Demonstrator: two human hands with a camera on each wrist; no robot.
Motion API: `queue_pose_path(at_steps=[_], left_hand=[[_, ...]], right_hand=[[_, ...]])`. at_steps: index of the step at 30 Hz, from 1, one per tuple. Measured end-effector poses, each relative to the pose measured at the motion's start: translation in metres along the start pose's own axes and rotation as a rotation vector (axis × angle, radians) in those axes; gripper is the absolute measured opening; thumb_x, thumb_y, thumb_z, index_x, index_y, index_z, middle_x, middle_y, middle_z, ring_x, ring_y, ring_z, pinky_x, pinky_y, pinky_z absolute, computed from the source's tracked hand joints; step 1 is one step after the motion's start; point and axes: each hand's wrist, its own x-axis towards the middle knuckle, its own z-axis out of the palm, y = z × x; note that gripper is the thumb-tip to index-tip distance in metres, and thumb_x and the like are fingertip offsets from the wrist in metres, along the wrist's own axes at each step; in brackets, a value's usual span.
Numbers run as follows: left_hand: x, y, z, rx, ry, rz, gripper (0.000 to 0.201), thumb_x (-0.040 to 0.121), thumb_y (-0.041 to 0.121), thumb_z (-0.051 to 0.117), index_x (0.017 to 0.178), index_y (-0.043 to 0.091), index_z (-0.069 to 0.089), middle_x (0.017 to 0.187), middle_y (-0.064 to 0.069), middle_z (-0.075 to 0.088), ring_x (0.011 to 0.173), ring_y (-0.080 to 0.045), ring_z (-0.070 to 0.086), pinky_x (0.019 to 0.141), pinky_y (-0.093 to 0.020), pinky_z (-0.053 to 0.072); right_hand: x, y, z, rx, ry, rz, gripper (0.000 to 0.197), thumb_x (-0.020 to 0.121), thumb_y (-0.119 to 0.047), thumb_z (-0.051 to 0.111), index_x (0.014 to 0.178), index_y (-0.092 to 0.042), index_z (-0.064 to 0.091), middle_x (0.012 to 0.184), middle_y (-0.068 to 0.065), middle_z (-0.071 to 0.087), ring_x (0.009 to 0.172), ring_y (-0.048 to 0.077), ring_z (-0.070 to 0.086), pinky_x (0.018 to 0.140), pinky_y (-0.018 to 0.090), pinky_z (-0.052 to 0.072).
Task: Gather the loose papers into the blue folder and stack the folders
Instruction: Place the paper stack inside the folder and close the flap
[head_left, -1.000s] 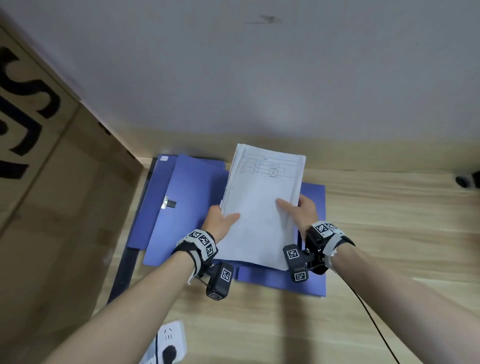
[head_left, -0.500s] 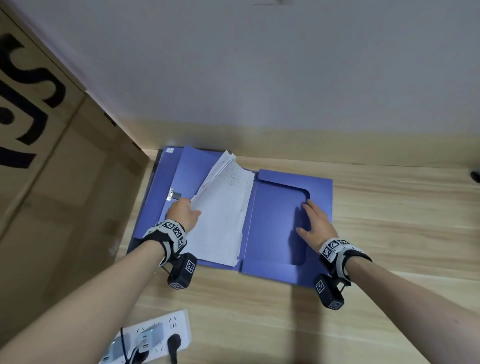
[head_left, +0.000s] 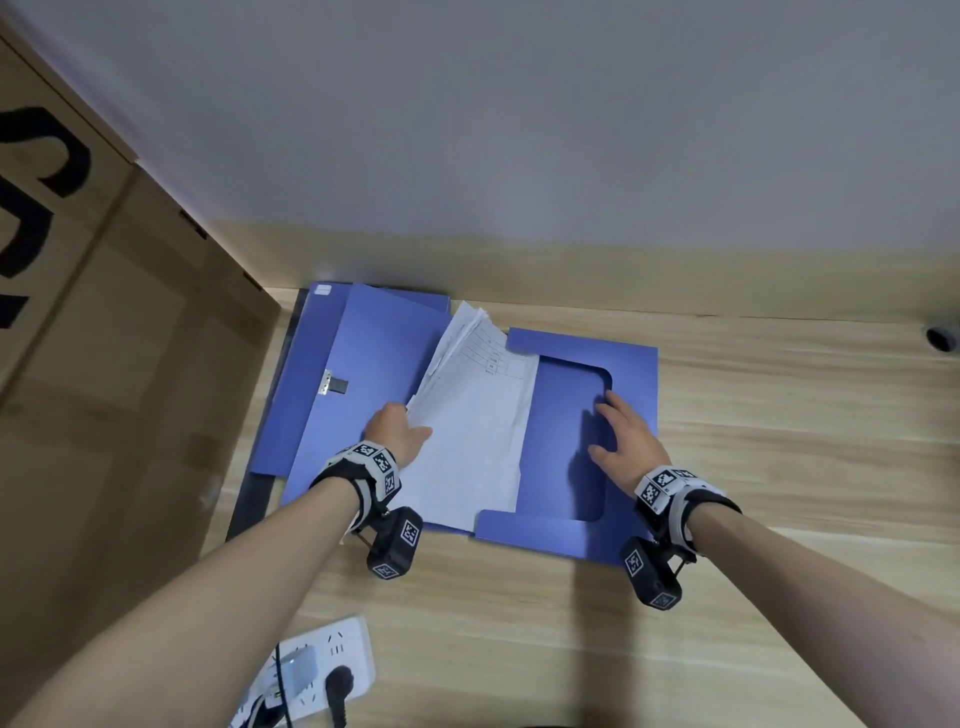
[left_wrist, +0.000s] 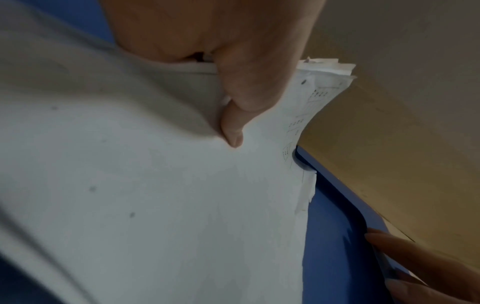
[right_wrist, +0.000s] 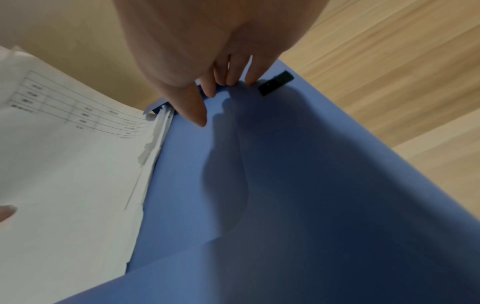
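Note:
A blue folder (head_left: 631, 364) lies open on the wooden desk (head_left: 789, 426). My left hand (head_left: 397, 434) grips the left edge of a stack of white papers (head_left: 472, 431), which lies tilted across the folder's middle. In the left wrist view the thumb (left_wrist: 233, 115) presses on top of the papers (left_wrist: 155, 185). My right hand (head_left: 623, 436) rests flat on the folder's inner right flap (head_left: 563, 441). Its fingertips (right_wrist: 226, 80) touch the flap's edge beside a black clasp (right_wrist: 276, 82). A second blue folder (head_left: 311, 364) lies underneath at the left.
A tall cardboard box (head_left: 104, 364) stands against the desk's left side. At the near edge sits a white power strip (head_left: 317, 670) with plugs in it. A grey wall (head_left: 519, 130) closes the back. A small dark object (head_left: 940, 338) sits at the far right.
A second ago both hands held the papers up. My right hand let go and moved onto the right flap. My left hand lowered the stack onto the open folder.

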Motion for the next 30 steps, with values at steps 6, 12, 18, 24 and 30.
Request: queue_pose_path(at_steps=[6, 12, 18, 24, 30], left_hand=[[-0.003, 0.018, 0.029, -0.098, -0.128, -0.049, 0.047, 0.087, 0.029, 0.068, 0.117, -0.004, 0.052, 0.111, -0.015, 0.058, 0.1, -0.028, 0.056, 0.09, -0.037, 0.048], [-0.008, 0.046, 0.062, -0.099, -0.243, -0.035, 0.045, 0.084, 0.028, 0.068, 0.119, 0.0, 0.057, 0.12, -0.011, 0.064, 0.108, -0.03, 0.063, 0.09, -0.034, 0.052], [-0.012, 0.069, 0.086, -0.192, -0.304, -0.11, 0.057, 0.086, 0.023, 0.069, 0.133, 0.0, 0.045, 0.137, -0.014, 0.054, 0.124, -0.03, 0.054, 0.094, -0.031, 0.045], [-0.013, 0.079, 0.088, -0.327, -0.032, -0.104, 0.045, 0.078, 0.016, 0.065, 0.121, 0.014, 0.053, 0.118, -0.006, 0.066, 0.099, -0.029, 0.064, 0.085, -0.031, 0.052], [-0.027, 0.081, 0.087, -0.371, 0.005, 0.018, 0.035, 0.083, 0.007, 0.055, 0.116, 0.014, 0.062, 0.102, 0.001, 0.065, 0.092, -0.026, 0.062, 0.077, -0.026, 0.047]], right_hand=[[0.0, 0.003, -0.001, 0.029, -0.011, -0.006, 0.068, 0.089, -0.023, 0.059, 0.15, -0.017, 0.031, 0.164, -0.005, 0.014, 0.149, 0.019, 0.02, 0.116, 0.034, 0.026], [0.001, 0.01, -0.009, 0.13, 0.044, -0.041, 0.061, 0.087, -0.016, 0.06, 0.145, -0.018, 0.041, 0.16, -0.001, 0.025, 0.146, 0.019, 0.027, 0.116, 0.034, 0.027], [-0.003, 0.027, -0.016, 0.167, 0.154, 0.013, 0.059, 0.086, -0.01, 0.059, 0.142, -0.012, 0.042, 0.158, 0.006, 0.028, 0.146, 0.024, 0.025, 0.114, 0.028, 0.021], [-0.007, 0.042, -0.014, 0.152, 0.146, 0.057, 0.069, 0.085, -0.012, 0.06, 0.148, -0.009, 0.033, 0.162, 0.007, 0.02, 0.149, 0.024, 0.018, 0.116, 0.028, 0.016], [-0.011, 0.042, -0.012, 0.204, 0.158, 0.145, 0.074, 0.086, -0.011, 0.058, 0.152, -0.007, 0.024, 0.164, 0.006, 0.01, 0.15, 0.024, 0.01, 0.118, 0.032, 0.015]])
